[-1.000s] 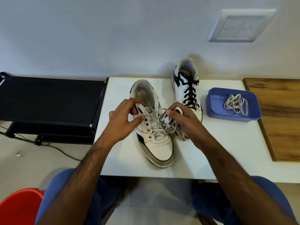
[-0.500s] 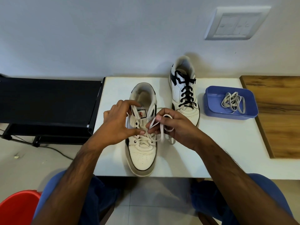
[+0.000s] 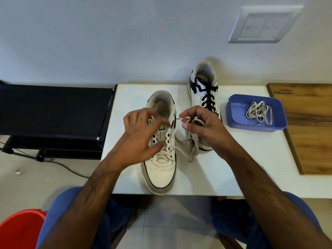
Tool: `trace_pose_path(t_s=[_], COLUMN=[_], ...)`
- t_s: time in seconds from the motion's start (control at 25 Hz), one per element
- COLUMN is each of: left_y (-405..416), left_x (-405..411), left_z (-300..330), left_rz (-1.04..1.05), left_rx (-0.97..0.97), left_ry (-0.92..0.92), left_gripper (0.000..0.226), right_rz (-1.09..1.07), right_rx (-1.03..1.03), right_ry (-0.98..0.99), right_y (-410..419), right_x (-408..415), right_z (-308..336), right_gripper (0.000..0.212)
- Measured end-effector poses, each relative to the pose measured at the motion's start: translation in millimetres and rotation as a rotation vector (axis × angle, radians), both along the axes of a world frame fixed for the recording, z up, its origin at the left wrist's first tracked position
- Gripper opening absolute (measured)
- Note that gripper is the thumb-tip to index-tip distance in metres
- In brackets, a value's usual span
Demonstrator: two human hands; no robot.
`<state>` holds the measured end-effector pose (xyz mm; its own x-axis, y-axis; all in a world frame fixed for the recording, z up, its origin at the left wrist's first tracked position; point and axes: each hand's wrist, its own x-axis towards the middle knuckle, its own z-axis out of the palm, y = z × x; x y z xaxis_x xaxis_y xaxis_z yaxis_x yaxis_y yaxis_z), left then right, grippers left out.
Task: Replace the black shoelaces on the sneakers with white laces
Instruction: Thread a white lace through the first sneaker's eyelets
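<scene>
A white sneaker (image 3: 161,173) stands toe toward me on the white table (image 3: 233,168), with a white lace (image 3: 188,151) threaded through its lower eyelets. My left hand (image 3: 142,137) hovers over its tongue, blurred, fingers spread; whether it holds the lace's left end I cannot tell. My right hand (image 3: 201,124) pinches the lace's right end, bunched in loops, just right of the shoe's collar. A second white sneaker (image 3: 203,87) with black laces (image 3: 208,97) stands behind my right hand.
A blue tray (image 3: 237,119) at the right holds another white lace (image 3: 258,114). A wooden board (image 3: 309,123) lies at the table's right end. A black stand (image 3: 53,112) adjoins the left edge. A red bucket (image 3: 19,229) sits on the floor.
My right hand has lifted the bunched lace end up and to the right, away from the eyelets. My left hand has let go of the shoe's side and moved above the tongue.
</scene>
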<state>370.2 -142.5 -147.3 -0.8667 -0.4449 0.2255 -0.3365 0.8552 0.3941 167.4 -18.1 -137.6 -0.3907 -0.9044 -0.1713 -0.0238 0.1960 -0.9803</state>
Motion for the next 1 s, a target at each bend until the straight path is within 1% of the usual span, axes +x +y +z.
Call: trace_pose_path(t_s=[0.04, 0.08, 0.2, 0.24, 0.32, 0.4, 0.48, 0.52, 0.6, 0.64, 0.68, 0.72, 0.76, 0.84, 0.88, 0.92, 1.0], left_y=[5.5, 11.0, 22.8, 25.1, 29.9, 34.0, 37.2, 38.1, 37.0, 34.8, 31.9, 28.9, 25.8, 19.5, 16.8, 13.5, 6.3], left_x=[-2.6, -5.2, -11.6, -14.1, -20.2, -23.9, -25.2, -25.2, -24.0, -23.2, -22.2, -21.1, -19.6, -16.9, -15.1, -13.0, -8.0], left_z=[1.1, 1.0, -4.9, -7.9, -11.2, -11.3, -9.8, -8.7, -3.0, 1.2, 5.0, 7.1, 8.1, 9.0, 9.6, 9.7, 9.0], left_rz=[-0.063, -0.118, -0.220, -0.243, -0.273, -0.287, -0.299, -0.283, -0.164, -0.079, -0.001, 0.057, 0.090, 0.099, 0.087, 0.066, 0.009], left_rx=[-0.040, -0.070, -0.171, -0.242, -0.359, -0.391, -0.360, -0.286, 0.011, 0.178, 0.301, 0.363, 0.394, 0.478, 0.533, 0.575, 0.590], left_ry=[0.006, 0.001, -0.029, -0.047, -0.111, -0.138, -0.102, -0.048, 0.086, 0.154, 0.216, 0.264, 0.292, 0.321, 0.336, 0.350, 0.358], left_gripper=[0.037, 0.031, 0.025, 0.023, 0.026, 0.025, 0.020, 0.018, 0.016, 0.018, 0.019, 0.021, 0.023, 0.025, 0.028, 0.031, 0.038], right_rz=[-0.029, -0.077, -0.195, -0.201, -0.181, -0.133, -0.102, -0.096, -0.050, 0.022, 0.126, 0.241, 0.338, 0.432, 0.415, 0.346, 0.098], right_rx=[-0.030, -0.074, -0.225, -0.256, -0.283, -0.290, -0.267, -0.240, -0.189, -0.174, -0.156, -0.128, -0.097, -0.077, -0.111, -0.161, -0.266], right_ry=[0.029, 0.041, 0.024, 0.018, 0.055, 0.156, 0.317, 0.396, 0.453, 0.418, 0.342, 0.251, 0.171, 0.061, -0.013, -0.125, -0.463], right_y=[0.3, 1.4, 4.4, 3.9, 1.5, -0.5, 0.3, 1.0, 2.2, 3.2, 5.0, 6.9, 8.6, 9.5, 8.3, 6.4, 4.0], right_x=[-1.7, -5.2, -16.9, -18.3, -17.7, -14.9, -13.4, -13.4, -12.1, -9.6, -5.8, -1.6, 2.5, 8.3, 8.9, 6.8, -4.2], right_z=[2.2, 4.0, 5.2, 4.0, 0.4, -2.4, -5.6, -5.3, -1.1, 3.4, 8.6, 12.9, 16.4, 19.1, 19.7, 20.3, 20.2], right_gripper=[0.024, 0.026, 0.031, 0.033, 0.039, 0.050, 0.057, 0.055, 0.043, 0.036, 0.030, 0.026, 0.028, 0.034, 0.033, 0.033, 0.032])
